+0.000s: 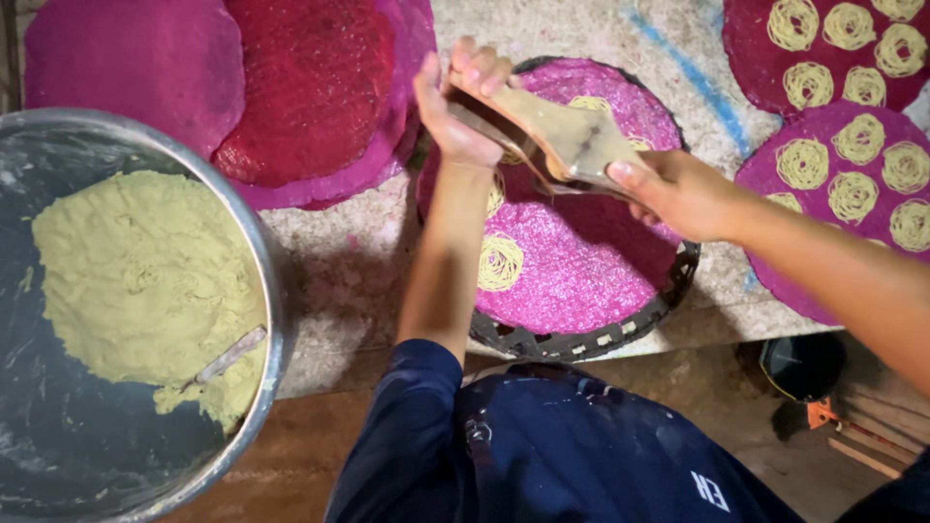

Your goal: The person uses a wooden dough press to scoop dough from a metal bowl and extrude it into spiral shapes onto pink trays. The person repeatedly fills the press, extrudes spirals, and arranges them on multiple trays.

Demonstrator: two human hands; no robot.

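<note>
Both my hands grip a wooden dough press (567, 136) held over a round pink woven mat (581, 271). My left hand (457, 102) clasps one end of its handles, and my right hand (678, 194) holds the other end. Yellow noodle coils lie on the pink mat, one (500, 262) below the press and others partly hidden under it. The mat sits in a dark woven tray (581, 344).
A large metal bowl (266, 291) at the left holds yellow-green dough (136, 281) with a small utensil (231, 355) stuck in it. Red and pink mats (310, 87) are stacked at the back. Two purple mats (852, 165) with several noodle coils lie at the right. A dark bowl (802, 366) sits on the floor.
</note>
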